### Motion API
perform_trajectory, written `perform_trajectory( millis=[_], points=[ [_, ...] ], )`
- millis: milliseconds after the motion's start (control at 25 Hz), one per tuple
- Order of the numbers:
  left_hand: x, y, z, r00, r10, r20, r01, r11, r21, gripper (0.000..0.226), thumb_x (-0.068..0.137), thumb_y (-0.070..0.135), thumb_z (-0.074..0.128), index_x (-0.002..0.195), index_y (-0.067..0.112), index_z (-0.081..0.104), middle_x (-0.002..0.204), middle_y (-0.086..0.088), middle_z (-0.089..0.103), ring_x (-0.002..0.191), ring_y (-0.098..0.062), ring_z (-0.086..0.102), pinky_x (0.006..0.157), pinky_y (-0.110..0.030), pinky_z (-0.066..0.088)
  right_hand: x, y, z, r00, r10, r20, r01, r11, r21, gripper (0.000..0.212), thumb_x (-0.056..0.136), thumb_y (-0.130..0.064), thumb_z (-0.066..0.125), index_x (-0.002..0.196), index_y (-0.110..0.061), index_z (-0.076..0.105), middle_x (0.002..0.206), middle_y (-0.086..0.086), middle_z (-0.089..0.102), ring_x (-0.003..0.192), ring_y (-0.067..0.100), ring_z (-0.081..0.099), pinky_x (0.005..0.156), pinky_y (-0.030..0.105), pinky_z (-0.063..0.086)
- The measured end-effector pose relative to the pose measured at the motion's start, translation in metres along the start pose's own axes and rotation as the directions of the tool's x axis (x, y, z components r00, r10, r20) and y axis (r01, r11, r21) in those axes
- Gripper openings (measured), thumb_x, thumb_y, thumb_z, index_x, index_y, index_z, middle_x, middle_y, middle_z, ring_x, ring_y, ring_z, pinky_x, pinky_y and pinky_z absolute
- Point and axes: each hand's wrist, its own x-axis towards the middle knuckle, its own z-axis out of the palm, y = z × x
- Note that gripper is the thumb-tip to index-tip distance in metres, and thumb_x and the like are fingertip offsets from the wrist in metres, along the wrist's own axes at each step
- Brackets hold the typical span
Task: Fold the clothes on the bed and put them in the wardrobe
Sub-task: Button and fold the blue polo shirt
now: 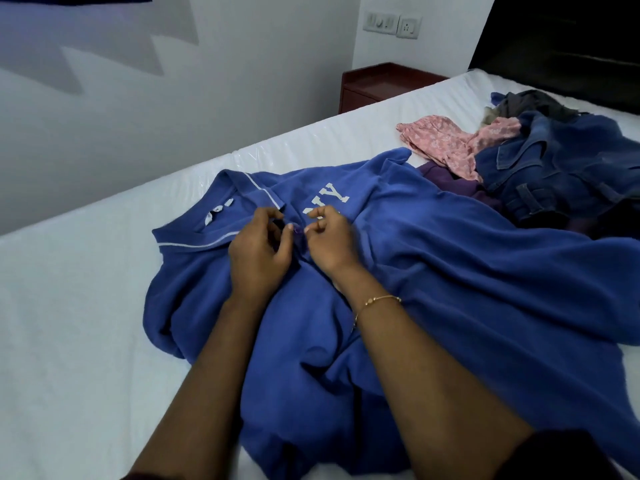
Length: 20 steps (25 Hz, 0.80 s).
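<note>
A large blue polo shirt [433, 258] with white letters lies spread face up on the white bed [76, 306], collar toward the far left. Both hands meet at its button placket just below the collar. My left hand [258, 249] pinches the placket fabric from the left with curled fingers. My right hand [329, 239], with a thin gold bracelet on the wrist, pinches the placket from the right at a small purple button. A heap of unfolded clothes lies at the far right: dark blue jeans [561, 171], a pink patterned garment [446, 143], a purple piece [450, 183] and a grey one [533, 103].
A dark red bedside table [377, 84] stands beyond the bed against the white wall, under wall switches [393, 26]. A dark headboard [571, 39] fills the top right. White sheet stretches to the left of the shirt.
</note>
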Motion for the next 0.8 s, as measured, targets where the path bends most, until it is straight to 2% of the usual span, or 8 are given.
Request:
perform_trajectory(
  millis=[80, 200, 280, 360, 480, 560, 640, 800],
  points=[
    [-0.003, 0.000, -0.009, 0.989, -0.017, -0.148, 0.035, 0.992, 0.120, 0.024, 0.095, 0.033, 0.067, 0.111, 0.015, 0.065, 0.093, 0.001, 0.069, 0.093, -0.023, 0.062, 0.075, -0.040, 0.049, -0.022, 0.000, 0.009, 0.995, -0.096, -0.018, 0.094, 0.994, -0.062, 0.030, 0.109, 0.005, 0.068, 0.125, -0.011, 0.088, 0.127, 0.014, 0.090, 0.117, 0.038, 0.078, 0.110, 0.060, 0.077],
    [-0.001, -0.028, -0.027, 0.972, -0.231, -0.051, 0.227, 0.851, 0.473, 0.056, 0.088, 0.044, 0.068, 0.132, 0.011, 0.058, 0.131, -0.019, 0.059, 0.128, -0.045, 0.047, 0.104, -0.058, 0.039, -0.044, 0.001, 0.014, 0.981, -0.191, 0.018, 0.191, 0.968, -0.165, 0.026, 0.110, 0.001, 0.074, 0.123, -0.017, 0.088, 0.133, 0.013, 0.080, 0.124, 0.041, 0.072, 0.111, 0.062, 0.076],
    [0.003, -0.042, -0.048, 0.876, -0.482, 0.027, 0.382, 0.727, 0.570, 0.077, 0.087, 0.054, 0.069, 0.146, 0.010, 0.045, 0.149, -0.023, 0.045, 0.138, -0.049, 0.038, 0.112, -0.064, 0.032, -0.050, -0.008, 0.014, 0.975, -0.215, 0.054, 0.222, 0.952, -0.211, 0.022, 0.114, -0.007, 0.079, 0.128, -0.020, 0.088, 0.137, 0.011, 0.076, 0.131, 0.040, 0.070, 0.113, 0.063, 0.076],
    [0.008, -0.041, -0.067, 0.779, -0.626, 0.037, 0.517, 0.674, 0.527, 0.090, 0.083, 0.058, 0.073, 0.151, 0.011, 0.037, 0.155, -0.020, 0.038, 0.136, -0.049, 0.040, 0.109, -0.061, 0.039, -0.059, -0.023, 0.014, 0.962, -0.256, 0.101, 0.272, 0.936, -0.224, 0.020, 0.115, -0.010, 0.082, 0.131, -0.020, 0.088, 0.139, 0.010, 0.076, 0.133, 0.039, 0.069, 0.117, 0.063, 0.076],
    [0.013, -0.033, -0.093, 0.605, -0.795, -0.029, 0.714, 0.527, 0.461, 0.080, 0.077, 0.058, 0.076, 0.139, 0.015, 0.049, 0.144, -0.016, 0.052, 0.127, -0.043, 0.051, 0.102, -0.053, 0.043, -0.081, -0.036, 0.014, 0.926, -0.318, 0.203, 0.352, 0.922, -0.163, 0.019, 0.115, -0.006, 0.080, 0.127, -0.015, 0.092, 0.137, 0.012, 0.079, 0.122, 0.037, 0.076, 0.111, 0.064, 0.080],
    [0.015, -0.025, -0.105, 0.552, -0.832, 0.052, 0.792, 0.543, 0.278, 0.051, 0.078, 0.039, 0.071, 0.115, 0.005, 0.063, 0.124, -0.022, 0.066, 0.107, -0.040, 0.062, 0.092, -0.047, 0.051, -0.094, -0.044, 0.013, 0.895, -0.339, 0.290, 0.373, 0.925, -0.071, 0.020, 0.115, 0.000, 0.080, 0.128, -0.008, 0.094, 0.137, 0.014, 0.081, 0.112, 0.033, 0.082, 0.111, 0.066, 0.081],
    [0.022, 0.004, -0.108, 0.522, -0.824, 0.219, 0.852, 0.518, -0.079, 0.036, 0.082, 0.028, 0.073, 0.105, 0.001, 0.068, 0.110, -0.024, 0.072, 0.091, -0.035, 0.067, 0.080, -0.041, 0.054, -0.102, -0.065, 0.004, 0.892, -0.327, 0.310, 0.335, 0.942, 0.031, 0.024, 0.117, -0.005, 0.084, 0.140, -0.004, 0.092, 0.144, 0.015, 0.082, 0.116, 0.029, 0.084, 0.121, 0.063, 0.079],
    [0.051, 0.099, -0.091, 0.587, -0.557, 0.588, 0.800, 0.287, -0.527, 0.029, 0.105, 0.029, 0.057, 0.108, 0.005, 0.074, 0.098, -0.016, 0.075, 0.092, -0.025, 0.073, 0.089, -0.035, 0.057, -0.088, -0.118, -0.049, 0.956, -0.206, 0.209, 0.140, 0.946, 0.292, 0.046, 0.115, -0.017, 0.090, 0.160, -0.013, 0.080, 0.156, 0.011, 0.081, 0.139, 0.022, 0.077, 0.122, 0.033, 0.064]
  ],
)
